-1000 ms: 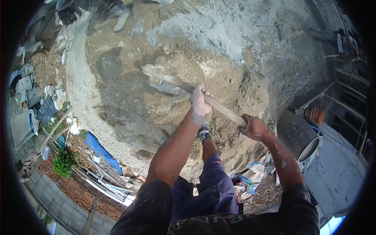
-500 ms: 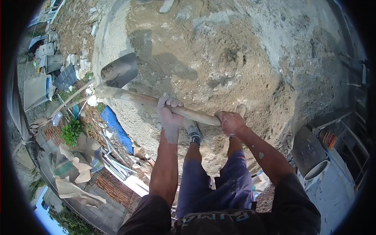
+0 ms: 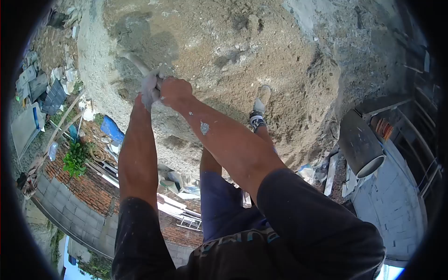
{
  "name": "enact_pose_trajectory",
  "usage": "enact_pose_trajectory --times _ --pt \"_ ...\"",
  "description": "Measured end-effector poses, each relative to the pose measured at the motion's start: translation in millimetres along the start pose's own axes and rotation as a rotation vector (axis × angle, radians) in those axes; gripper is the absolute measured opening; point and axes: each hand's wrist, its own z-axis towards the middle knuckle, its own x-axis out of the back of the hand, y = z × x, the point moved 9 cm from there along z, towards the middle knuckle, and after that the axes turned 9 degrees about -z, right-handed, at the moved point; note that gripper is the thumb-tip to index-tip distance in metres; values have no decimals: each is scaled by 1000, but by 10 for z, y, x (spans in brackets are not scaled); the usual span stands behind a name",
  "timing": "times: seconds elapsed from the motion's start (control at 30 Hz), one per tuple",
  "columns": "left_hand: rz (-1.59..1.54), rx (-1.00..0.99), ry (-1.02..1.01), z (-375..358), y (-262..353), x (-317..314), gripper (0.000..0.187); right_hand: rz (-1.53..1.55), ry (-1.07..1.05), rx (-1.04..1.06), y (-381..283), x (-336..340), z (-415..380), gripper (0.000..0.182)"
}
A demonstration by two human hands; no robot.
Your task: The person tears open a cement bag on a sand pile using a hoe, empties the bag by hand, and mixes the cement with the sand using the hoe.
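A wooden-handled hoe (image 3: 135,61) reaches down to the sandy mix at upper left. Its blade does not show clearly at the lower end. My left hand (image 3: 150,88), coated in grey dust, is wrapped round the handle. Close behind it, almost touching, my right hand (image 3: 176,90) is closed on the upper part of the handle. Both arms stretch out to the left, and the right forearm carries a grey splash. Beneath the hoe lies a broad heap of brown sand and grey powder (image 3: 210,51).
One of my feet (image 3: 257,116) stands on the heap. A dark cylindrical container (image 3: 361,144) lies on the right beside pale boards (image 3: 392,205). At left are a blue sheet (image 3: 112,129), a green plant (image 3: 74,158), bricks (image 3: 91,184) and scattered scrap.
The hoe has swung down from its raised position, its blade passing from plain view. My hands have come close together and moved left and farther out. My body has leaned and the view shifted.
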Motion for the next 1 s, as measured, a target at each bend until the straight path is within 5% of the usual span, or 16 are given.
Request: enact_pose_trajectory --times 0.23,0.4,0.63,0.77,0.87,1.0 --pt "-229 71 -125 -369 -424 -1163 16 -26 -113 41 952 798 -662 31" --pt "-336 -57 -80 -523 -432 -2159 14 -89 -192 -90 2006 1373 -1257 35" --pt "-437 165 -195 -931 -1450 -3420 19 -85 -6 -261 3112 1461 -2326 44" --pt "-453 180 -273 -1223 -1720 -3717 23 -228 134 -365 3472 1485 -2678 41" --pt "-570 121 -402 -1424 -1552 -3733 24 -283 260 -221 3480 1490 -2576 39" --pt "-602 -73 -430 -1657 -873 -2981 21 -272 223 -19 2823 1204 -2072 34"
